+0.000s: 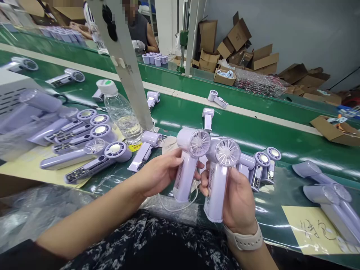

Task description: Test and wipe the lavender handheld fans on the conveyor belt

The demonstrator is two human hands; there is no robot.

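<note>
My left hand (164, 168) is closed round the handle of a lilac handheld fan (185, 176), its clear round grille turned toward me. Beside it, a second lilac fan (217, 187) is gripped in my right hand (239, 195), also upright with lettering along its handle. The two fan heads are side by side and seem to touch. A thin white cable (180, 209) loops below the left fan. Just past my right hand lie several fans with opened handles (263, 159). An open-handled fan (146, 148) lies beyond my left forearm.
Several fans (95, 165) lie on yellow paper at left, by a water bottle (123, 112) and a metal post (126, 60). More fans ride the green conveyor (180, 112). Assembled fans (332, 195) rest at right near a handwritten yellow sheet (306, 225). A co-worker (143, 32) sits across; cartons (239, 33) are piled behind.
</note>
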